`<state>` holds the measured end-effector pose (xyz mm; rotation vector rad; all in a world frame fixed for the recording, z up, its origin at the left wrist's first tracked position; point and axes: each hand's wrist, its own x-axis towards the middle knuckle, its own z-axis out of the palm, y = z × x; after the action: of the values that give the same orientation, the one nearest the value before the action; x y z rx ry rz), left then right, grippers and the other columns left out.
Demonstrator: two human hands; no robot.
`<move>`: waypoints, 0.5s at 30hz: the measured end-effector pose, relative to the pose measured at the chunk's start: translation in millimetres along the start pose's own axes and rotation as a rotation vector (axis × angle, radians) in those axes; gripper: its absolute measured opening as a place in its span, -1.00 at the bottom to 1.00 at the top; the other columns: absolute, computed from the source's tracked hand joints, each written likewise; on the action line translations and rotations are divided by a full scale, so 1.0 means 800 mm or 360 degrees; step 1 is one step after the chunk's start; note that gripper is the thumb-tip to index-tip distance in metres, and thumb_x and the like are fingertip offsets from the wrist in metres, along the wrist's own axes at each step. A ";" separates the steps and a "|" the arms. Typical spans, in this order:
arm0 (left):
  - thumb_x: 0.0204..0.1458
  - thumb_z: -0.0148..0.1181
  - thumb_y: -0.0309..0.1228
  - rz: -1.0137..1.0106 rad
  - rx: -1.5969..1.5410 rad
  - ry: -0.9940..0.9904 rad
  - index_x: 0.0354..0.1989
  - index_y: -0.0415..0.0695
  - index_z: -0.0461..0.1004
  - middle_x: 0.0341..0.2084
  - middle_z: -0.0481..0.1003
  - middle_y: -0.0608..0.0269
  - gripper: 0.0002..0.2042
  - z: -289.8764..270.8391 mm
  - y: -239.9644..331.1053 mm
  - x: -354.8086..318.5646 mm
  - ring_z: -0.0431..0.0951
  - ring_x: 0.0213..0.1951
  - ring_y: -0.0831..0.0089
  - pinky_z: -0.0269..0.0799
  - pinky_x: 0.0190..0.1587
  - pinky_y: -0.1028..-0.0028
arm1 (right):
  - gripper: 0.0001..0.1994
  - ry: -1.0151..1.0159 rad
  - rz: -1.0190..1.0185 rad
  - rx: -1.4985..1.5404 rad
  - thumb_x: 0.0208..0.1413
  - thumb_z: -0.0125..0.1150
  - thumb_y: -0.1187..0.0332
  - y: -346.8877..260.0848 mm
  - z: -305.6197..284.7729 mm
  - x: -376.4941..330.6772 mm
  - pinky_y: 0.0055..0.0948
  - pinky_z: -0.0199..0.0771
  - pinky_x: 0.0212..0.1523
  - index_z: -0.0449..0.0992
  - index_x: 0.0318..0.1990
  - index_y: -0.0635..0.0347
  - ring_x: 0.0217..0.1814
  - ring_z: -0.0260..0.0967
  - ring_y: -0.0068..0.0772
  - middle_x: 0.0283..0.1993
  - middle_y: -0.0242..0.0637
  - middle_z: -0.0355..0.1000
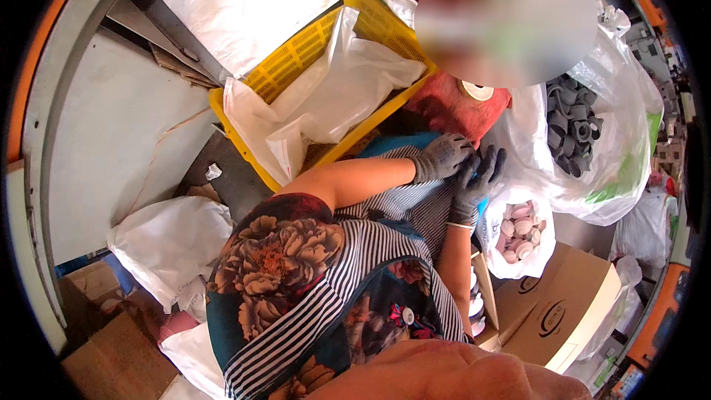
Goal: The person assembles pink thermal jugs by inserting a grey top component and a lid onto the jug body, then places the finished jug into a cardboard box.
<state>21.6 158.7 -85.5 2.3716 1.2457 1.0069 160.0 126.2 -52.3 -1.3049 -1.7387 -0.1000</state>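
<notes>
Fingers (pixel 485 167) of both gloved hands curl shut on something blue – mostly hidden beneath them

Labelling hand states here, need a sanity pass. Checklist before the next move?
1. Both hands in view: ok. Left hand and right hand are gloved and touch each other.
2. What they hold: cannot tell. Only a blue sliver shows between them.
3. Caps bag open: ok. It sits right beside the right hand, pale caps showing.
4. Grey-parts bag open: ok. It lies just beyond the caps bag.
5. Room around hands: not ok. Another person in red is just past them.
</notes>
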 end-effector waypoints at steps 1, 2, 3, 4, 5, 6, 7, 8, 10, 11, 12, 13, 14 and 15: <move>-0.08 0.27 -0.32 -0.0013 -0.0061 0.0011 -0.03 -0.10 0.56 -0.02 0.54 0.05 -0.62 -0.002 0.000 -0.001 0.50 0.09 0.10 0.38 0.21 0.12 | -0.52 0.0002 0.0011 0.0003 0.28 0.17 0.26 -0.002 -0.001 0.001 0.08 0.17 0.41 0.41 0.29 0.26 0.45 0.19 0.25 0.33 0.16 0.33; -0.08 0.28 -0.31 -0.0022 -0.0119 0.0023 -0.03 -0.11 0.56 -0.03 0.55 0.04 -0.61 -0.004 0.001 -0.001 0.51 0.09 0.09 0.38 0.20 0.11 | -0.53 -0.0024 0.0022 0.0001 0.28 0.17 0.26 -0.004 -0.001 0.002 0.08 0.17 0.41 0.40 0.29 0.26 0.45 0.19 0.25 0.34 0.16 0.33; -0.08 0.29 -0.29 -0.0060 -0.0125 -0.0017 -0.02 -0.12 0.56 -0.02 0.54 0.03 -0.60 -0.006 0.001 -0.002 0.51 0.08 0.07 0.39 0.20 0.09 | -0.53 -0.0016 0.0025 -0.0044 0.30 0.14 0.25 -0.006 -0.001 0.003 0.08 0.17 0.41 0.40 0.29 0.26 0.45 0.18 0.25 0.34 0.16 0.32; -0.08 0.29 -0.28 -0.0054 -0.0123 -0.0006 -0.02 -0.12 0.56 -0.02 0.54 0.03 -0.60 -0.007 0.002 -0.002 0.51 0.08 0.07 0.39 0.20 0.09 | -0.54 -0.0041 0.0012 -0.0053 0.31 0.12 0.25 -0.008 -0.001 0.005 0.06 0.21 0.39 0.39 0.30 0.26 0.44 0.20 0.25 0.37 0.18 0.28; -0.07 0.29 -0.27 -0.0046 -0.0120 0.0006 -0.02 -0.12 0.56 -0.02 0.54 0.03 -0.60 -0.008 0.002 -0.002 0.51 0.08 0.06 0.39 0.20 0.10 | -0.54 -0.0080 -0.0004 -0.0071 0.33 0.10 0.26 -0.009 -0.001 0.006 0.03 0.24 0.37 0.38 0.31 0.25 0.43 0.21 0.25 0.39 0.20 0.25; -0.07 0.29 -0.27 -0.0048 -0.0114 -0.0042 -0.02 -0.11 0.56 -0.02 0.54 0.02 -0.60 -0.010 0.003 -0.001 0.51 0.08 0.06 0.38 0.21 0.10 | -0.55 -0.0122 -0.0017 -0.0091 0.35 0.08 0.26 -0.011 -0.001 0.008 0.01 0.28 0.35 0.38 0.32 0.25 0.42 0.22 0.25 0.42 0.22 0.21; -0.07 0.29 -0.26 -0.0070 -0.0142 -0.0051 -0.04 -0.10 0.56 -0.01 0.54 0.03 -0.61 -0.011 0.003 -0.001 0.51 0.08 0.07 0.38 0.21 0.10 | -0.55 -0.0087 -0.0064 -0.0050 0.34 0.07 0.27 -0.012 -0.001 0.008 -0.01 0.29 0.35 0.37 0.32 0.27 0.43 0.22 0.23 0.42 0.22 0.20; -0.07 0.29 -0.26 -0.0057 -0.0147 -0.0012 -0.04 -0.09 0.57 -0.02 0.54 0.03 -0.62 -0.014 0.004 0.001 0.51 0.08 0.07 0.37 0.22 0.10 | -0.55 -0.0150 -0.0016 -0.0066 0.34 0.07 0.27 -0.013 -0.002 0.010 -0.01 0.30 0.35 0.37 0.32 0.27 0.43 0.22 0.23 0.42 0.22 0.20; -0.07 0.29 -0.26 -0.0055 -0.0161 -0.0033 -0.05 -0.08 0.57 -0.03 0.55 0.03 -0.63 -0.016 0.004 0.002 0.51 0.08 0.07 0.37 0.22 0.10 | -0.55 -0.0184 -0.0041 -0.0067 0.34 0.07 0.28 -0.014 -0.003 0.011 -0.03 0.30 0.35 0.38 0.31 0.29 0.44 0.21 0.22 0.42 0.22 0.20; -0.07 0.29 -0.26 -0.0067 -0.0164 -0.0047 -0.05 -0.08 0.57 -0.03 0.55 0.04 -0.63 -0.018 0.005 0.003 0.51 0.08 0.07 0.37 0.22 0.10 | -0.55 -0.0186 -0.0053 -0.0102 0.34 0.07 0.28 -0.014 -0.003 0.011 -0.04 0.29 0.36 0.38 0.31 0.30 0.45 0.21 0.21 0.41 0.23 0.20; -0.07 0.29 -0.26 -0.0077 -0.0164 -0.0062 -0.06 -0.08 0.57 -0.04 0.55 0.04 -0.63 -0.019 0.006 0.003 0.51 0.09 0.08 0.37 0.22 0.10 | -0.55 -0.0185 -0.0037 -0.0067 0.34 0.08 0.28 -0.014 -0.004 0.012 -0.03 0.29 0.37 0.38 0.31 0.30 0.45 0.21 0.21 0.41 0.23 0.21; -0.07 0.29 -0.26 -0.0079 -0.0172 -0.0071 -0.06 -0.08 0.58 -0.04 0.55 0.05 -0.64 -0.021 0.006 0.003 0.51 0.09 0.08 0.37 0.22 0.10 | -0.56 -0.0190 -0.0008 -0.0033 0.34 0.08 0.29 -0.014 -0.004 0.012 -0.03 0.29 0.37 0.39 0.30 0.30 0.45 0.21 0.21 0.41 0.23 0.21; -0.07 0.29 -0.25 -0.0072 -0.0157 -0.0048 -0.08 -0.07 0.58 -0.06 0.56 0.06 -0.65 -0.022 0.007 0.003 0.51 0.07 0.10 0.36 0.21 0.10 | -0.56 -0.0204 0.0004 0.0011 0.34 0.09 0.30 -0.014 -0.004 0.012 -0.02 0.29 0.37 0.39 0.30 0.30 0.45 0.21 0.21 0.41 0.23 0.21; -0.06 0.28 -0.23 -0.0066 -0.0146 -0.0023 -0.10 -0.05 0.59 -0.08 0.56 0.07 -0.66 -0.024 0.008 0.003 0.51 0.06 0.12 0.36 0.19 0.11 | -0.56 -0.0197 0.0006 0.0003 0.34 0.09 0.30 -0.015 -0.004 0.013 -0.02 0.29 0.37 0.39 0.30 0.30 0.44 0.21 0.20 0.41 0.22 0.22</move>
<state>13.2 155.4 -67.6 2.2710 1.2117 1.0098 152.4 126.9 -38.3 -1.3374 -1.8402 -0.0157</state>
